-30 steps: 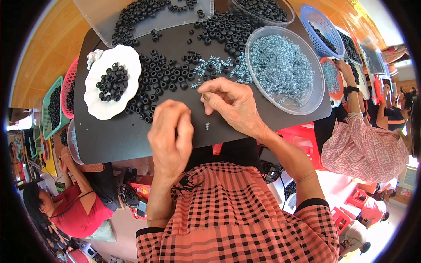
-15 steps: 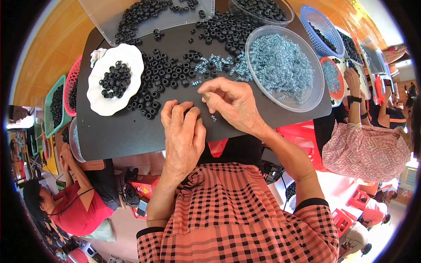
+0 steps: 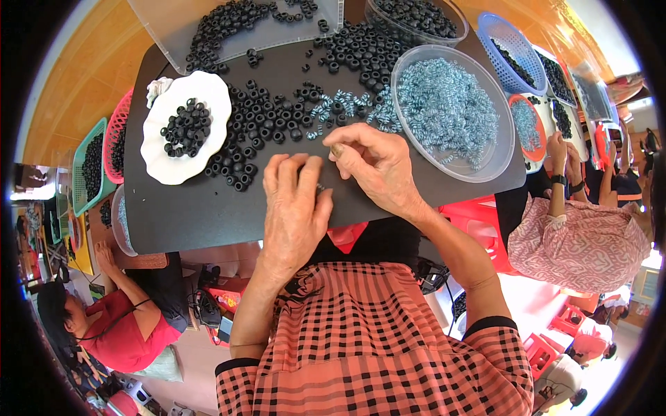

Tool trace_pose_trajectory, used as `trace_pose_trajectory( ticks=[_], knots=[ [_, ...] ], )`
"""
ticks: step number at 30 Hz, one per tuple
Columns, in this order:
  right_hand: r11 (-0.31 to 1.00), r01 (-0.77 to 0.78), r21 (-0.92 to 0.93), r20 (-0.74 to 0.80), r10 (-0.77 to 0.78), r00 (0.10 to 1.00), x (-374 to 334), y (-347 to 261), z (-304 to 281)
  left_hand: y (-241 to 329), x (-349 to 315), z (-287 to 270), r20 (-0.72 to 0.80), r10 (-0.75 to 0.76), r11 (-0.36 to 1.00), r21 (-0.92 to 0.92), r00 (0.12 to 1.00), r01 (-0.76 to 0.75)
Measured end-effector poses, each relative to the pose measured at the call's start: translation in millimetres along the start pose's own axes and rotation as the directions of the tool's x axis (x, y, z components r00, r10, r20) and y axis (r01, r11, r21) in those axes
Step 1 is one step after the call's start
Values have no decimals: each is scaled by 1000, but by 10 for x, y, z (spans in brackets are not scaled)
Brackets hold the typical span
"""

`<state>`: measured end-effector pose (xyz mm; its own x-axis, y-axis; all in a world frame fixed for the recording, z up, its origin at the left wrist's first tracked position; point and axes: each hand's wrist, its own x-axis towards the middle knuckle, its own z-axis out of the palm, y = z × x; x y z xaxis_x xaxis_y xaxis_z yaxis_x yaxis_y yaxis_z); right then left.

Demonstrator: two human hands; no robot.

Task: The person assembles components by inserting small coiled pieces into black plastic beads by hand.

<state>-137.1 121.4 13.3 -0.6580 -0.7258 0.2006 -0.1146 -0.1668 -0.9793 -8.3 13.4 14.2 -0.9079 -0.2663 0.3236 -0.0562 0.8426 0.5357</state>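
My left hand (image 3: 294, 211) is at the middle of the dark table, its fingers bent and the fingertips turned down at the tabletop. A small coil spring (image 3: 320, 186) shows between its thumb and forefinger; whether they grip it I cannot tell. To its right, my right hand (image 3: 378, 166) has thumb and forefinger drawn together in a pinch. Anything in that pinch is too small to make out. Just beyond both hands lie loose black round pieces with holes (image 3: 274, 114) and a scatter of bluish springs (image 3: 340, 104).
A clear round tub of springs (image 3: 506, 142) stands at the right. On the left a white scalloped plate (image 3: 158, 163) bears black pieces. A clear bin (image 3: 163, 41) lies at the back. People sit at the left (image 3: 132, 326) and right (image 3: 583, 236).
My left hand has shifted slightly right, and the spring that lay apart on the table now shows at its thumb and forefinger. My right hand stays pinched and has moved a little right.
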Motion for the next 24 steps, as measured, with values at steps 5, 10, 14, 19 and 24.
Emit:
trace_pose_trajectory(
  ticks=[5, 10, 14, 19, 24],
  knots=[
    [1000, -8, -23, 12, 8, 1000, -4, -5, 4, -53, -30, -80, -24, 2, 999, 32, 1000, -1],
    [999, -21, -44, 18, 21, 1000, 2, -2, 24, -38, -52, -67, -69, -32, 999, 19, 997, 34],
    [983, 70, -170, 55, -61, 997, 1, 22, 20, -47, -57, -23, -84, 8, 999, 47, 996, -4],
    [976, 85, -203, 26, -81, 996, -4, 23, 23, -43, -35, -46, -61, -44, 999, 6, 997, 45],
    [986, 102, -131, -78, -113, 991, 6, 19, 19, 45, 27, 7, -11, 33, 999, -6, 999, -33]
  ],
)
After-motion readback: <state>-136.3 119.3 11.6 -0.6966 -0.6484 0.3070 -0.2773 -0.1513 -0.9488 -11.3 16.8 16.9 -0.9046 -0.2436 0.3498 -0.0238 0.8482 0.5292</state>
